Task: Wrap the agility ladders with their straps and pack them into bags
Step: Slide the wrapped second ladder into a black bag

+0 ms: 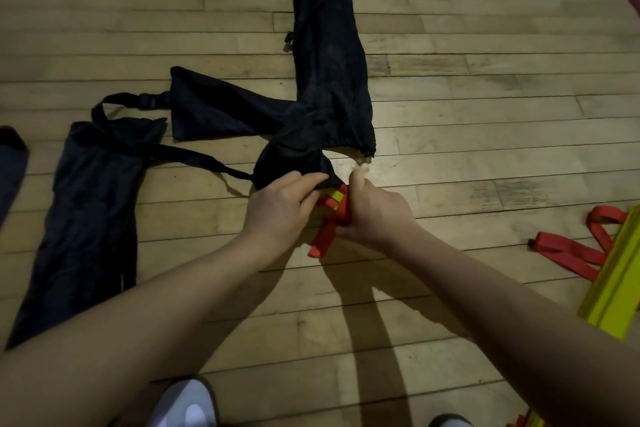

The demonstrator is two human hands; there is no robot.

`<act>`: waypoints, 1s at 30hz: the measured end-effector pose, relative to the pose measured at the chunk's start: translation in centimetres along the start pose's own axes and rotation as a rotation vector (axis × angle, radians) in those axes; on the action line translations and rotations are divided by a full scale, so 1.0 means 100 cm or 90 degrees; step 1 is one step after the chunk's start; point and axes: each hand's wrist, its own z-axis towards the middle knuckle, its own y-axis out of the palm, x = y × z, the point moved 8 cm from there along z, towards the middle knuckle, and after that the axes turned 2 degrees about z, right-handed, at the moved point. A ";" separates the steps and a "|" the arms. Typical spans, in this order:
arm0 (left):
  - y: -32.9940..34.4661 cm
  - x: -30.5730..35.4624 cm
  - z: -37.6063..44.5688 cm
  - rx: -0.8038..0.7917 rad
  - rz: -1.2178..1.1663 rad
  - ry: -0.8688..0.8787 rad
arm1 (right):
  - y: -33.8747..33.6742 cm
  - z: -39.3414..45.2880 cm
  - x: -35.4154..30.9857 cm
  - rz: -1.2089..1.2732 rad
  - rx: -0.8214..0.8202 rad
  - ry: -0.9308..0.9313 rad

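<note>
A bundled agility ladder (333, 215) with yellow rungs and red straps sits at the mouth of a dark bag (221, 111) lying on the wooden floor. My left hand (280, 208) pinches the bag's opening edge over the bundle's end. My right hand (370, 208) grips the red-strapped bundle, thumb up against the bag rim. Most of the bundle is hidden by my hands. A red strap end hangs below my hands.
A long dark bag (329, 45) lies toward the top, another dark bag (86, 211) with a buckled strap at left. A second ladder (620, 281) with yellow rungs and red straps lies at the right edge. My shoes (187, 406) show at the bottom.
</note>
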 end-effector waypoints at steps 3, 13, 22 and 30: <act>-0.002 -0.004 0.006 -0.001 -0.038 -0.060 | 0.001 0.008 -0.010 0.029 0.023 -0.001; 0.004 -0.053 0.016 -0.004 -0.068 -0.170 | 0.016 0.059 -0.028 0.092 0.036 0.020; 0.035 -0.042 0.024 -0.066 -0.093 -0.187 | 0.030 0.047 -0.014 0.003 0.081 0.000; 0.045 -0.015 0.017 -0.110 -0.138 -0.214 | 0.038 -0.012 0.033 -0.031 0.053 0.066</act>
